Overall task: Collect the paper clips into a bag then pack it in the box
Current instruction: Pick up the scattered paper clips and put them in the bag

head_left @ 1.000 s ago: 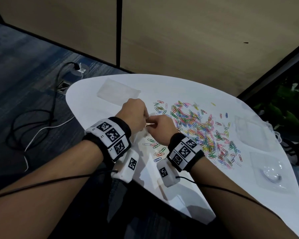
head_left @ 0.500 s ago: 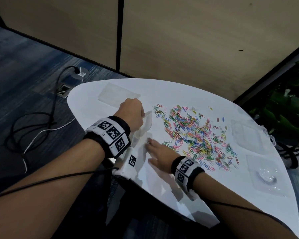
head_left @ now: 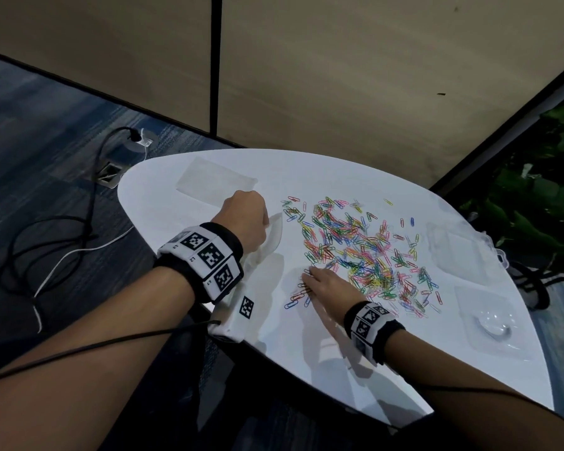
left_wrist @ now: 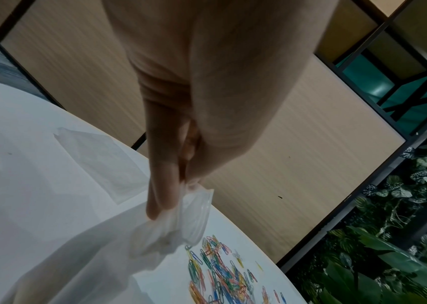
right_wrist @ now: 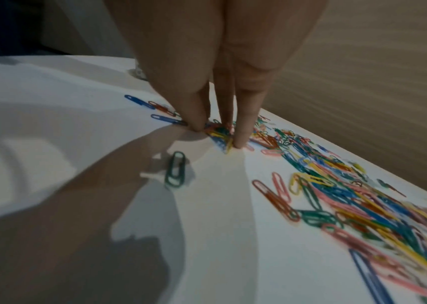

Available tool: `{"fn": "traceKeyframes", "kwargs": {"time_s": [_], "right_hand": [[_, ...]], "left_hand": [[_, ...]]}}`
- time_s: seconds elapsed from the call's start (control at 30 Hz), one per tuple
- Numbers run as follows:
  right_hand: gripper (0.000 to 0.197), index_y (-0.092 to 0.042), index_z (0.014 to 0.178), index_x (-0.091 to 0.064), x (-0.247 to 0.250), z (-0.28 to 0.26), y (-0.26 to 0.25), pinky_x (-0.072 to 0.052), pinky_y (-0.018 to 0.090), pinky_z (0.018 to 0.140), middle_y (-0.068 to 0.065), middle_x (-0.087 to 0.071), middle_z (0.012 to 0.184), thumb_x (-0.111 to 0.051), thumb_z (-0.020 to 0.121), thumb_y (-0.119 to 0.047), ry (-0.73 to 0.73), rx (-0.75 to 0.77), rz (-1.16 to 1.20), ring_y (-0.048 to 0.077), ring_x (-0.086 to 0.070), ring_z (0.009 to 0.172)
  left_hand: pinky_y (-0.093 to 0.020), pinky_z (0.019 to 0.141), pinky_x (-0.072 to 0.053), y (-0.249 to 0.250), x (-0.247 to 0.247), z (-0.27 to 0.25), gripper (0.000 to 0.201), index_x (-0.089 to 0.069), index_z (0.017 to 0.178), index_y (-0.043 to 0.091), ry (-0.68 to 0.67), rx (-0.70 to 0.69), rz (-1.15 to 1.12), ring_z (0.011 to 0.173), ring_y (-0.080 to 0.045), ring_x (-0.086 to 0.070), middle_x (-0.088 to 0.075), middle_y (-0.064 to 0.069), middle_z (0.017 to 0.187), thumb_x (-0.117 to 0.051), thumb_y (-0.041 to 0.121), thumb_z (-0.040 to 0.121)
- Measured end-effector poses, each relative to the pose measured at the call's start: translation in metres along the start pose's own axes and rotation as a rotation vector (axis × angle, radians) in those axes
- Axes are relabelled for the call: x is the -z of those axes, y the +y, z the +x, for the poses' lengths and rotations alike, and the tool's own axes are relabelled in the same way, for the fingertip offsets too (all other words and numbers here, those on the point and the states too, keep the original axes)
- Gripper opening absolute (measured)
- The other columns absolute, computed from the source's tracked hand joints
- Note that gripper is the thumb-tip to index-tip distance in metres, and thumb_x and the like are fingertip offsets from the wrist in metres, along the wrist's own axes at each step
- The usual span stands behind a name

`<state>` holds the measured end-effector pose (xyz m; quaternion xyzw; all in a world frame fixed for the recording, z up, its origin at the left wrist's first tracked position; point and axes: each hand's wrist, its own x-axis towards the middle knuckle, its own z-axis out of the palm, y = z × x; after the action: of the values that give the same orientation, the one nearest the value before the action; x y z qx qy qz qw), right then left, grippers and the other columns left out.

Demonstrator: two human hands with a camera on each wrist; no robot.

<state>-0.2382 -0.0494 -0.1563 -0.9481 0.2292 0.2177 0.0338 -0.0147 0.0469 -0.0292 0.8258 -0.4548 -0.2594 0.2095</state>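
Head view: white round table (head_left: 306,346) against tan wall panels (head_left: 339,76), blue carpet (head_left: 39,131) left. Left hand (head_left: 245,219) pinches the clear bag (head_left: 272,236) aloft; right hand (head_left: 331,284), fingers extended, now presses the paper clips (head_left: 355,252), having slid farther into the scatter.

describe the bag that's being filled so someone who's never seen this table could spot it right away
Start at the white table and the spread of coloured paper clips. Just left of that spread, the left hand pinches a small clear plastic bag by its rim. Unlike the other clear bag, lying flat farther back, this one hangs crumpled from the fingers.
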Motion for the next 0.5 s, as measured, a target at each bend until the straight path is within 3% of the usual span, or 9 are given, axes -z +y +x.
{"fn": "traceKeyframes", "kwargs": {"time_s": [0.07, 0.13, 0.17, 0.23, 0.37, 0.43, 0.5], "right_hand": [[0.035, -0.005, 0.123, -0.057, 0.001, 0.005, -0.003, -0.05, 0.034, 0.084, 0.013, -0.052, 0.125, -0.05, 0.09, 0.004, 0.104, -0.045, 0.037, 0.03, -0.054, 0.112], [0.02, -0.006, 0.099, -0.068, 0.005, 0.011, -0.001, -0.049, 0.029, 0.072, 0.01, -0.059, 0.106, -0.054, 0.089, 0.003, 0.162, -0.166, 0.125, 0.025, -0.061, 0.093], [0.018, -0.007, 0.093, -0.071, 0.01, 0.014, 0.0, -0.05, 0.026, 0.072, 0.008, -0.063, 0.101, -0.056, 0.089, 0.001, 0.165, -0.239, 0.188, 0.022, -0.063, 0.088], [0.017, -0.009, 0.088, -0.076, 0.02, 0.017, 0.007, -0.053, 0.022, 0.076, 0.005, -0.07, 0.095, -0.061, 0.088, -0.002, 0.149, -0.34, 0.324, 0.018, -0.066, 0.082], [0.007, -0.012, 0.082, -0.08, 0.039, 0.015, 0.027, -0.059, 0.024, 0.079, -0.002, -0.075, 0.078, -0.074, 0.08, -0.008, 0.148, -0.467, 0.621, 0.011, -0.069, 0.073], [0.011, -0.012, 0.087, -0.079, 0.051, 0.012, 0.034, -0.059, 0.029, 0.081, -0.002, -0.076, 0.079, -0.08, 0.076, -0.009, 0.194, -0.528, 0.961, 0.013, -0.072, 0.078], [0.019, -0.004, 0.094, -0.076, 0.069, 0.009, 0.033, -0.059, 0.035, 0.087, 0.009, -0.077, 0.088, -0.08, 0.075, -0.004, 0.272, -0.485, 1.432, 0.025, -0.074, 0.089]], "left_hand": [[-0.039, 0.087, -0.06, 0.0, -0.001, -0.002, 0.027, -0.076, 0.1, 0.011, -0.003, -0.001, 0.001, 0.092, -0.03, -0.071, -0.074, -0.014, 0.096, -0.055, 0.0, 0.087], [-0.039, 0.087, -0.06, 0.001, -0.002, -0.003, 0.027, -0.076, 0.101, 0.01, -0.006, -0.004, 0.002, 0.092, -0.03, -0.071, -0.074, -0.014, 0.095, -0.055, 0.0, 0.087], [-0.04, 0.087, -0.06, 0.001, -0.003, -0.003, 0.027, -0.076, 0.101, 0.01, -0.007, -0.008, 0.004, 0.092, -0.03, -0.071, -0.074, -0.014, 0.096, -0.054, 0.001, 0.088], [-0.04, 0.086, -0.06, 0.002, -0.004, -0.004, 0.027, -0.076, 0.101, 0.01, -0.016, -0.015, 0.009, 0.09, -0.031, -0.071, -0.074, -0.014, 0.097, -0.054, 0.001, 0.089], [-0.039, 0.085, -0.06, 0.006, -0.008, -0.007, 0.029, -0.076, 0.101, 0.009, -0.043, -0.034, 0.023, 0.088, -0.032, -0.072, -0.074, -0.014, 0.097, -0.051, -0.001, 0.089], [-0.039, 0.085, -0.06, 0.008, -0.009, -0.007, 0.03, -0.076, 0.1, 0.009, -0.052, -0.039, 0.034, 0.088, -0.031, -0.071, -0.073, -0.014, 0.097, -0.051, -0.002, 0.088], [-0.039, 0.085, -0.06, 0.008, -0.01, -0.006, 0.03, -0.076, 0.1, 0.008, -0.056, -0.038, 0.042, 0.089, -0.031, -0.071, -0.073, -0.014, 0.097, -0.051, -0.003, 0.087]]}}
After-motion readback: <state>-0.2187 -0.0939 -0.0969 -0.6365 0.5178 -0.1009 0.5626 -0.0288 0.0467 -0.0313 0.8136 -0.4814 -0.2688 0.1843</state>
